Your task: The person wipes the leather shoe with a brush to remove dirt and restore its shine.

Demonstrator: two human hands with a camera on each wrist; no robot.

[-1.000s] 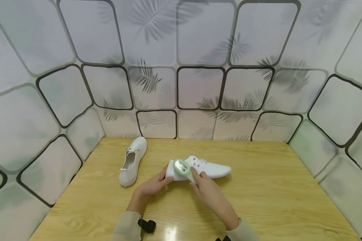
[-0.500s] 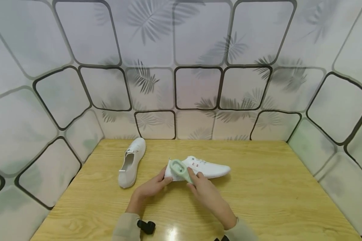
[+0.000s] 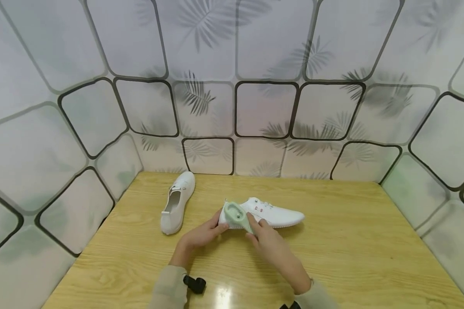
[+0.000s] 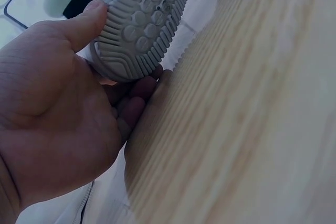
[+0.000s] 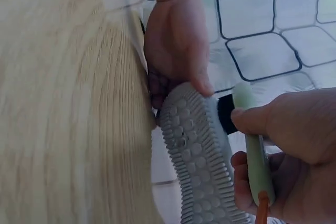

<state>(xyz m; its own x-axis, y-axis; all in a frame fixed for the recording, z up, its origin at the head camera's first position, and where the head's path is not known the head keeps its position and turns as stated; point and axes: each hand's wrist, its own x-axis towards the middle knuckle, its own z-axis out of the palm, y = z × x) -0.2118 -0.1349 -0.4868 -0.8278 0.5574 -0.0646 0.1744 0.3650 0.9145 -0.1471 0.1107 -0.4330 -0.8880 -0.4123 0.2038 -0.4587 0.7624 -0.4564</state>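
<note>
A white lace-up shoe [image 3: 284,217] is tipped on its side, toe pointing right, its studded grey sole [image 4: 142,30] facing the person. My left hand [image 3: 203,235] grips the heel, thumb at the sole's edge and fingers curled behind. A pale green brush [image 3: 235,214] is in my right hand [image 3: 272,246], the thumb pressed along its handle. In the right wrist view the black bristles [image 5: 226,114] lie against the shoe's side near the heel, and an orange loop [image 5: 262,211] hangs from the handle's end.
A second white shoe [image 3: 183,201] stands upright at the left back of the wooden table [image 3: 355,240]. Patterned panels [image 3: 263,111] with dark outlined squares and leaf prints enclose the table at the back and both sides.
The brush has tilted and slid slightly towards the heel. My left hand keeps its grip on the shoe. The head view has shifted a little.
</note>
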